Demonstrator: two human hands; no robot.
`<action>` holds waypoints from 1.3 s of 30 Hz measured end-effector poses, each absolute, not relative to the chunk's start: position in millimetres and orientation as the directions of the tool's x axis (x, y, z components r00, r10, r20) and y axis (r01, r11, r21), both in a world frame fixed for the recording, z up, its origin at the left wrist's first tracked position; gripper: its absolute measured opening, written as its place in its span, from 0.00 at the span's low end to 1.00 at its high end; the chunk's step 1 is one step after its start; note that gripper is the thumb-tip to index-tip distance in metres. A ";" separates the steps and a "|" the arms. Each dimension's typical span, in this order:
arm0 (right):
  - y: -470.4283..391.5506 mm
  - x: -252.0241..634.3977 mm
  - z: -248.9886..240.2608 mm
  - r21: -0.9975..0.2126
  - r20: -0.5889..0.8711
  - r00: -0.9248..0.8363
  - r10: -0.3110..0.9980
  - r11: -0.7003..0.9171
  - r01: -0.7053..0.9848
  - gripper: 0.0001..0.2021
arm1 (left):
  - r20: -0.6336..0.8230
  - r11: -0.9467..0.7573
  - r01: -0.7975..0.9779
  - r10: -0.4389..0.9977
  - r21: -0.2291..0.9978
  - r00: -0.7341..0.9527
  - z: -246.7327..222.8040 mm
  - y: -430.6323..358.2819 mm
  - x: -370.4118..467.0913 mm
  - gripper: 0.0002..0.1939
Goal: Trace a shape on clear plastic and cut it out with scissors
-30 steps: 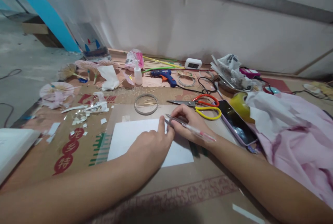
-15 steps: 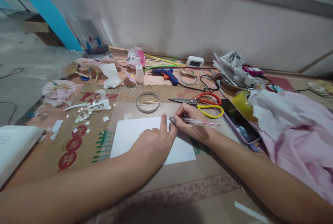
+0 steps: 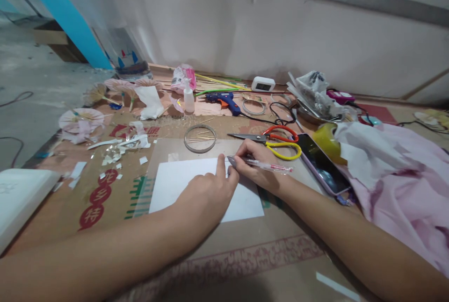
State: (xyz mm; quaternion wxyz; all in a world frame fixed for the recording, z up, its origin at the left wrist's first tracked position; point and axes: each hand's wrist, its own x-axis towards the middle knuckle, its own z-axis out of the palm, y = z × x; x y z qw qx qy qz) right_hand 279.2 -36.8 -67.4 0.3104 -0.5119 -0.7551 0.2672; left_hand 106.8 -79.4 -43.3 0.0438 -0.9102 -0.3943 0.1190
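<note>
A white sheet of paper [image 3: 242, 204] lies on a clear mat over printed cardboard. My left hand [image 3: 206, 192] rests on the sheet, index finger stretched toward its far edge and thumb apart from it; the other fingers are mostly hidden beneath the hand. In my right hand [image 3: 257, 164] is a clear-barrelled gel pen [image 3: 270, 165] with a red section, its grey tip at the paper's far edge beside my left index finger. Just beyond the right hand lie scissors [image 3: 257, 137] with one red and one yellow handle.
A ring [image 3: 199, 138] surrounds several thin sticks. A blue glue gun [image 3: 224, 101], a small bottle [image 3: 188, 98] and a white digital display [image 3: 263, 83] stand farther back. Right are a phone [image 3: 322, 164], yellow tape [image 3: 328, 140] and pink cloth [image 3: 403, 185]. Paper scraps [image 3: 114, 154] lie left.
The pen's rear end has shifted slightly left and down in my right hand. Both hands otherwise stay in nearly the same place.
</note>
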 end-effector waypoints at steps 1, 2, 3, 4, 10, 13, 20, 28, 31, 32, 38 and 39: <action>-36.7 279.2 -67.4 -0.724 0.194 -0.281 0.940 0.330 0.606 0.05 | -0.179 -0.685 0.707 0.728 -0.174 0.661 -43.7 -79.4 106.6 0.25; -36.6 279.1 -67.5 -0.727 0.191 -0.279 0.941 0.326 0.605 0.05 | -0.176 -0.686 0.706 0.727 -0.173 0.663 -44.0 -79.4 106.3 0.25; -36.6 279.0 -67.5 -0.729 0.188 -0.276 0.943 0.322 0.604 0.05 | -0.174 -0.688 0.705 0.726 -0.172 0.665 -44.3 -79.3 106.1 0.25; -36.6 279.0 -67.6 -0.730 0.187 -0.272 0.944 0.319 0.604 0.05 | -0.173 -0.689 0.704 0.724 -0.171 0.667 -44.6 -79.3 105.9 0.25; -36.4 279.4 -68.9 -0.728 0.208 -0.282 0.937 0.341 0.595 0.06 | -0.174 -0.692 0.698 0.722 -0.184 0.670 -44.2 -79.3 106.1 0.25; -36.3 279.7 -69.6 -0.731 0.212 -0.277 0.937 0.340 0.591 0.05 | -0.195 -0.689 0.701 0.725 -0.184 0.661 -42.2 -79.8 106.5 0.26; -35.3 279.5 -70.4 -0.711 0.247 -0.297 0.922 0.381 0.591 0.06 | -0.170 -0.693 0.692 0.721 -0.201 0.672 -44.3 -80.6 105.3 0.26; -39.2 281.0 -67.5 -0.784 0.238 -0.238 0.942 0.331 0.525 0.06 | -0.160 -0.689 0.699 0.725 -0.191 0.670 -46.3 -80.7 104.8 0.26; -40.0 284.3 -66.7 -0.803 0.273 -0.181 0.945 0.328 0.498 0.05 | -0.184 -0.689 0.701 0.725 -0.183 0.664 -43.7 -80.3 105.3 0.26; -39.8 285.6 -67.0 -0.803 0.282 -0.175 0.943 0.332 0.495 0.04 | -0.186 -0.689 0.702 0.725 -0.182 0.663 -43.0 -80.2 105.5 0.26; -37.4 290.9 -70.0 -0.793 0.291 -0.235 0.927 0.371 0.482 0.03 | -0.191 -0.687 0.711 0.725 -0.150 0.661 -42.6 -80.2 105.6 0.26; -37.4 291.0 -69.9 -0.789 0.289 -0.240 0.927 0.372 0.489 0.03 | -0.192 -0.687 0.712 0.726 -0.145 0.661 -43.0 -80.3 105.5 0.26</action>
